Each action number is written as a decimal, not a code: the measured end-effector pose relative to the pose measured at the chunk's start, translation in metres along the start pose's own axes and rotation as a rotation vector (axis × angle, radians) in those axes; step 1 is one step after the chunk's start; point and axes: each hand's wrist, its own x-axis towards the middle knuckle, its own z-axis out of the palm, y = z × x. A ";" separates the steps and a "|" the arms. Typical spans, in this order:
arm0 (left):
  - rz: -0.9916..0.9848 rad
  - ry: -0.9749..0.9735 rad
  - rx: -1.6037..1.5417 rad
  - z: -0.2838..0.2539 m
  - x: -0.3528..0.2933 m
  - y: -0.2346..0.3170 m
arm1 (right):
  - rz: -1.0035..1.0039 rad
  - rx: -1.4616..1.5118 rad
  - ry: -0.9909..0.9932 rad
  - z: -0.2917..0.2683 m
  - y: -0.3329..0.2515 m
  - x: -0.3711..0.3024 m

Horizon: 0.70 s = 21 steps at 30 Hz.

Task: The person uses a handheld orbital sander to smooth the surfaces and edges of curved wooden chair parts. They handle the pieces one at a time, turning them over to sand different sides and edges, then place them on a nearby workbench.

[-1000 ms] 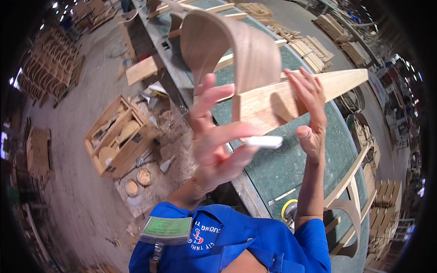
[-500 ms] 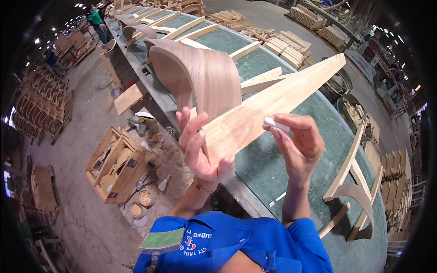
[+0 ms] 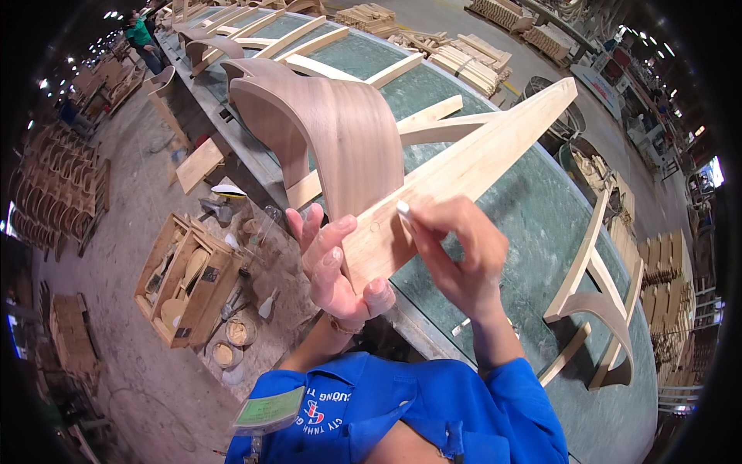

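Note:
My left hand (image 3: 332, 271) cradles the near end of a long, pale tapered wooden leg (image 3: 471, 158), thumb on one side and fingers on the other. The leg joins a curved brown wooden panel (image 3: 359, 131), and its far end slants up to the right. Between thumb and forefinger, my right hand (image 3: 464, 251) pinches a short piece of white chalk (image 3: 403, 208). The chalk is over the leg's broad face, beside a small round mark; whether it touches the wood I cannot tell.
The pieces rest on a long green-topped table (image 3: 495, 286) carrying more curved frames. Another frame (image 3: 599, 309) stands at the right. On the left, a wooden toolbox (image 3: 185, 278) sits near tubs (image 3: 239, 332). Bundled wood strips (image 3: 471, 62) lie beyond, and a person in green (image 3: 139, 35) stands far left.
My right hand has moved left and slightly down, bringing the chalk over the leg near the round mark. My left hand keeps its hold. The whole view has shifted slightly.

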 end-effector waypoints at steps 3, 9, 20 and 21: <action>0.014 -0.017 0.019 0.002 0.004 -0.002 | 0.015 0.013 -0.007 -0.004 0.013 0.003; 0.076 -0.106 0.094 -0.005 0.007 -0.003 | 0.096 0.046 0.015 -0.012 0.010 -0.008; 0.041 -0.027 -0.012 -0.002 0.005 -0.002 | 0.180 -0.033 -0.006 -0.024 0.008 -0.027; 0.034 -0.036 -0.042 0.000 0.006 -0.002 | 0.209 -0.020 0.035 -0.031 0.014 -0.036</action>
